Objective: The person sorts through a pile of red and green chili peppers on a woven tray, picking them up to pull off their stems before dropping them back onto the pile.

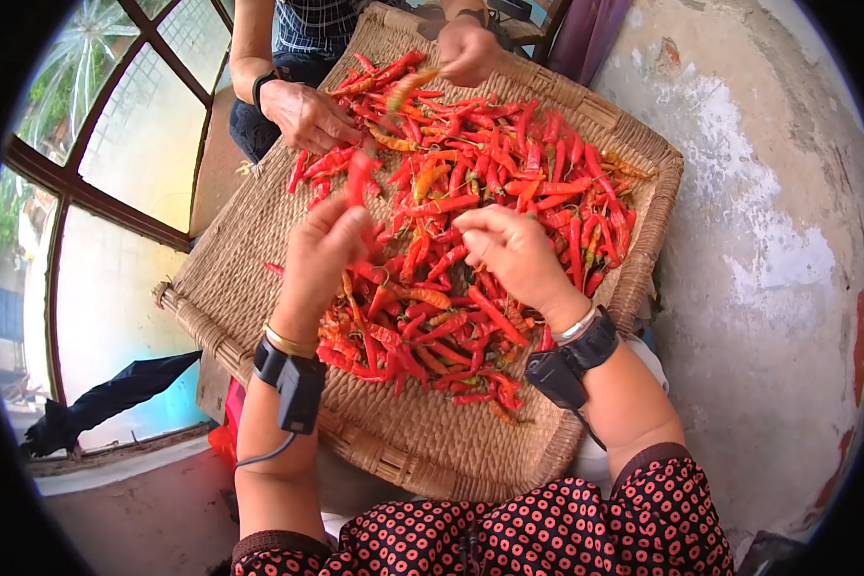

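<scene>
Red chili peppers (442,336), with a few orange ones among them, lie heaped on a woven tray (230,250). My left hand (326,245) is above the heap's left part, its thumb and fingers pinched on a red pepper (358,178) that is blurred by motion. Over the middle of the heap is my right hand (514,252), thumb and index finger brought close together at the peppers; whether anything is between them is too small to tell.
Across the tray, another person's hand (307,113) touches peppers, and their other hand (468,50) is near a blurred yellowish pepper. A framed window (125,144) and black umbrella (115,398) stand left. A worn wall (749,240) is right.
</scene>
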Demonstrator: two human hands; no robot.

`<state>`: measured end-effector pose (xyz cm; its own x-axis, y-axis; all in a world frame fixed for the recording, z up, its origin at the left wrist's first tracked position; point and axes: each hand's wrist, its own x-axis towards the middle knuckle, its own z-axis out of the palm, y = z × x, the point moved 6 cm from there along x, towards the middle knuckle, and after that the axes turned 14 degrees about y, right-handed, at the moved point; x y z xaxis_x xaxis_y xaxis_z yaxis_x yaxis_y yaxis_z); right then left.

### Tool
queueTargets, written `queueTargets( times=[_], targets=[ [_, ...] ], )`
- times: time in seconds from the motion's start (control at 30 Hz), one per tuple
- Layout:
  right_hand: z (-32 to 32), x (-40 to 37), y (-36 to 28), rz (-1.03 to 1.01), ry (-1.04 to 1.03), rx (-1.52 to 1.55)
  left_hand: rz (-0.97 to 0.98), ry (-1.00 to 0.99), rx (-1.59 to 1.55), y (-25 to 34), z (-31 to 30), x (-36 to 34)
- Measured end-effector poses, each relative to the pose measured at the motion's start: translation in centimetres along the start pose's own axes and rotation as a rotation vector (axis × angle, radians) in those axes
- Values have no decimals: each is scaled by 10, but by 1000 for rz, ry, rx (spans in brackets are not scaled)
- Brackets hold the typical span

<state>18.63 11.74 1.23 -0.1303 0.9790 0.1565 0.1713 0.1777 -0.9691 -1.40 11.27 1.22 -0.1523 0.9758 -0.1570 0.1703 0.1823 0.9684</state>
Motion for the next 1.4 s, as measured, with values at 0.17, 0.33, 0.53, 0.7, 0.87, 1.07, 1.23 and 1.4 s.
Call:
queueTargets(
  times=[0.17,0.33,0.53,0.7,0.87,1.07,1.23,1.4],
  targets=[
    [21,-12,-5,-425,-118,-454,155,271,-273,0,-20,9],
    [28,-17,10,-345,-251,-607,244,-43,173,-22,28,-4],
    [30,-17,15,-390,-252,-801,432,-145,492,-3,41,-14],
    [24,-11,19,-353,-187,-853,545,-156,427,-1,46,-20],
    [7,-3,-13,-355,-34,-331,53,-172,106,-20,38,-16],
    [10,-13,-10,285,-127,481,31,-302,-276,-3,54,-36],
    [3,-10,-5,398,41,671,-140,-435,7,2,42,-38],
    [16,-9,13,-83,-181,-272,-105,8,-308,-5,6,1]
  ],
)
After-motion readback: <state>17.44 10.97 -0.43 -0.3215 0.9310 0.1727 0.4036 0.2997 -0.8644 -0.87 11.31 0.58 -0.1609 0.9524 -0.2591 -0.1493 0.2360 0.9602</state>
